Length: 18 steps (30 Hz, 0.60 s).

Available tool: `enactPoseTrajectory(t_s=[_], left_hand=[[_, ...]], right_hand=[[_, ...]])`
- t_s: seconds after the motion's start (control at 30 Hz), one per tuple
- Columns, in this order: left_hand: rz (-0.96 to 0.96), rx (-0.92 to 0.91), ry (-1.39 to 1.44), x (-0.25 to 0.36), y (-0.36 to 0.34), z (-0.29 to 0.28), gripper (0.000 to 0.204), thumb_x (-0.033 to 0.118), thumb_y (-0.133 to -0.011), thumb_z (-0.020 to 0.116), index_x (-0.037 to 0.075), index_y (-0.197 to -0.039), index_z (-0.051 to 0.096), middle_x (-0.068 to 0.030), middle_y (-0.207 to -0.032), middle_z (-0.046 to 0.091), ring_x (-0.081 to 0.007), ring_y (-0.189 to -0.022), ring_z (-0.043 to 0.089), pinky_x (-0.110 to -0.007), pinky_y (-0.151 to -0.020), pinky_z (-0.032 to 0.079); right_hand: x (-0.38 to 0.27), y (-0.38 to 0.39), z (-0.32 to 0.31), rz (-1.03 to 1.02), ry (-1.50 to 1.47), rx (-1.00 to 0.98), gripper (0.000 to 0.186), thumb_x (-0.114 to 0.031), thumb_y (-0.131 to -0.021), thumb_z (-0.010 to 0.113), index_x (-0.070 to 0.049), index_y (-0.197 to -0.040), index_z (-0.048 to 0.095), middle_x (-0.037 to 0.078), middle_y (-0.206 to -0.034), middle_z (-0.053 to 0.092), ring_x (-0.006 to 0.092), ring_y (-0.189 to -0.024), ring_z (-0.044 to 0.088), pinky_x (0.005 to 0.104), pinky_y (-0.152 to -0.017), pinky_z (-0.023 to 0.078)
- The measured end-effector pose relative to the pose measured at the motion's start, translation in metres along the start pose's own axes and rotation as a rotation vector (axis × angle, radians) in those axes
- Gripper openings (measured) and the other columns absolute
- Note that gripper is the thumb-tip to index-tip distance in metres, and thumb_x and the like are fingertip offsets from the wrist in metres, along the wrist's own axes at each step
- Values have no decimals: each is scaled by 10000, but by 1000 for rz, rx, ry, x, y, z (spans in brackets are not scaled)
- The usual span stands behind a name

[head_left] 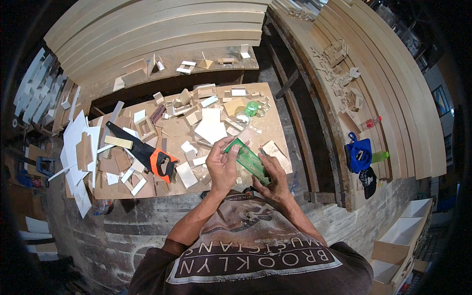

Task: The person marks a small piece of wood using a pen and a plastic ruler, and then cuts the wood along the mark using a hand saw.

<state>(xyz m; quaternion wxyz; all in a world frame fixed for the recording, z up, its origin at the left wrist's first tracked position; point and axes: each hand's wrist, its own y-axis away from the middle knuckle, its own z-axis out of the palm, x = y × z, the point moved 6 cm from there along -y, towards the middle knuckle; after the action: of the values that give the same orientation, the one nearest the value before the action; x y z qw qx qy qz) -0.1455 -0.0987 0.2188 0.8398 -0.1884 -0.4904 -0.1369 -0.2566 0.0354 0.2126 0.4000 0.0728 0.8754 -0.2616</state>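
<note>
Close to my chest, over the near edge of the work table (pixel 177 196), I hold a long, see-through green plastic piece (pixel 248 161) at a slant. My left hand (pixel 223 164) grips its upper left end, thumb laid on top. The lower right end rests in my right hand (pixel 273 179), fingers curled against its side. Something small and thin shows by the right fingertips, too small to name. Beyond my hands lie a round green plastic piece (pixel 251 108) and a white sheet (pixel 211 127). A handsaw with an orange and black handle (pixel 163 165) lies to the left.
Wood offcuts and small wooden frames (pixel 145 129) cover much of the table. White boards (pixel 73 162) jut over its left edge. Long planks (pixel 162 29) are stacked behind. On the right bench (pixel 339 142) are wood scraps, a blue bag (pixel 359 152) and a red-capped bottle (pixel 371 122).
</note>
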Motion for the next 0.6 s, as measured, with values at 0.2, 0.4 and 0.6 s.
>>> enactPoseTrajectory(t_s=[0.2, 0.4, 0.6], left_hand=[[17, 17, -147, -1, 0, -12, 205, -20, -982, 571, -102, -1167, 607, -171, -1090, 683, -219, -1044, 680, -276, -870, 562], [42, -28, -58, 2, 0, -7, 203, -35, -978, 568, -102, -1165, 606, -191, -1102, 684, -226, -1012, 692, -286, -883, 563], [11, -8, -52, -4, -1, -8, 189, -26, -974, 589, -85, -1150, 623, -113, -1006, 702, -84, -842, 658, -188, -718, 520]], right_hand=[[-5, -2, -12, -76, 73, 89, 557, 2, -813, 700, 3, -1348, 545, 213, -1079, 635, 333, -947, 638, 360, -798, 515], [-30, -22, -37, -155, 42, 217, 322, 36, -891, 641, 38, -1213, 620, 199, -983, 694, 272, -803, 692, 319, -721, 531], [-33, -47, -23, -80, -76, 87, 260, -12, -857, 721, 16, -1111, 676, 172, -959, 729, 228, -811, 724, 315, -718, 555]])
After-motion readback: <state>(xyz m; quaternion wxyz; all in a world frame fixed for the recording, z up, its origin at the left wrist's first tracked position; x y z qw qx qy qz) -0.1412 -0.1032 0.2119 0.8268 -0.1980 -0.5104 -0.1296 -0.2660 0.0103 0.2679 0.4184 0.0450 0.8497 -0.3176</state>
